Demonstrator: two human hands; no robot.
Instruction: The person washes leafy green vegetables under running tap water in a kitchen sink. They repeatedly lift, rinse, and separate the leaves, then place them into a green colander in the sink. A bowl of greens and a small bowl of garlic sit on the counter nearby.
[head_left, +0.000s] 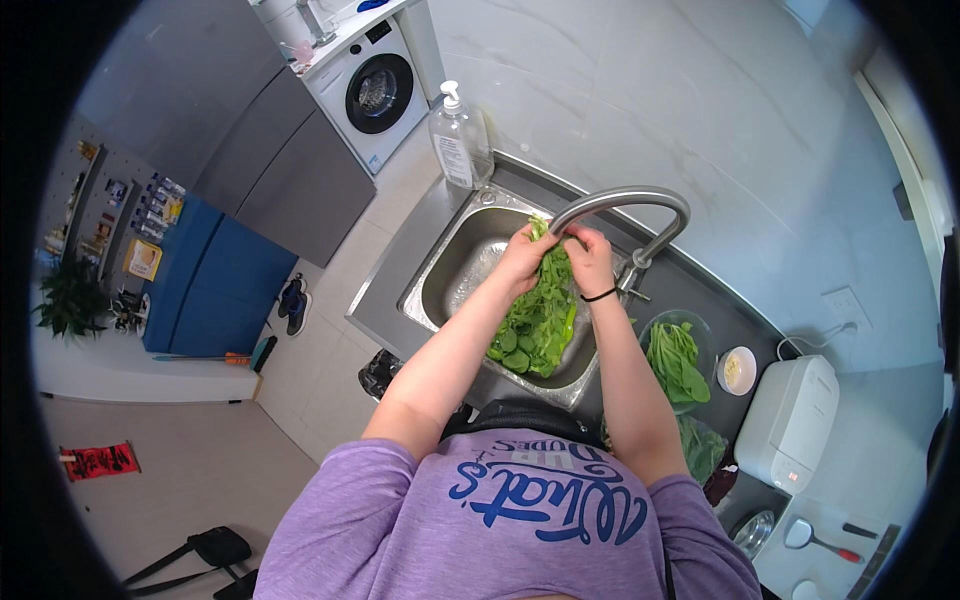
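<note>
My left hand (526, 257) grips the upper end of a bunch of leafy greens (534, 330) over the stainless steel sink (439, 285). My right hand (592, 262), with a black band at its wrist, has its fingers on the stems at the same end. The leaves hang down into the basin toward me. Just above my hands arches a metal gooseneck faucet (630, 196), its spout end close to my fingers and partly hiding them. Water or wet shine shows on the basin floor.
Right of the sink stand a clear bowl of greens (679, 364), a small white bowl (739, 371) with chopped bits, bagged greens (701, 450) and a white countertop appliance (787, 424). A pump bottle (461, 146) is at the sink's far left corner. A black bin bag (379, 373) hangs below the counter.
</note>
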